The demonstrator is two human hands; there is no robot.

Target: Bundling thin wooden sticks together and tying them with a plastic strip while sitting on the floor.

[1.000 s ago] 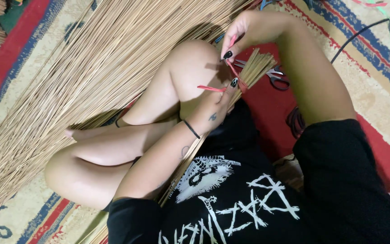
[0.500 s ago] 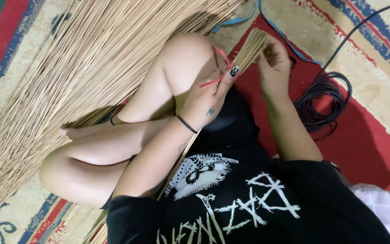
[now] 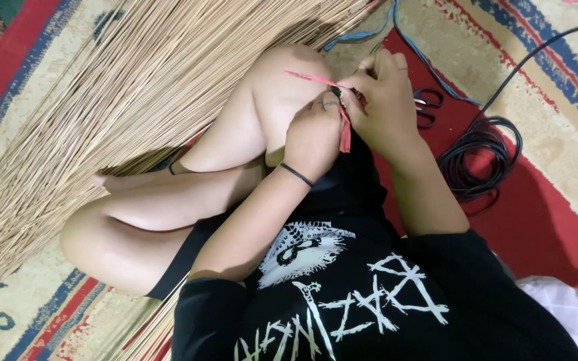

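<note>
Above the bent knee (image 3: 289,87), both hands meet at a red strip (image 3: 312,78). Left hand (image 3: 312,134) grip is pinched on the strip near its lower end, right hand (image 3: 386,100) grip is clamped on it just beside. Strip runs left over the knee. Long sticks (image 3: 102,113) spread far left on the rug (image 3: 543,67). Scissors (image 3: 426,107) and a black cable coil (image 3: 479,157) lie right.

Red patterned carpet (image 3: 543,220) with beige-and-blue border, under soft indoor light.
</note>
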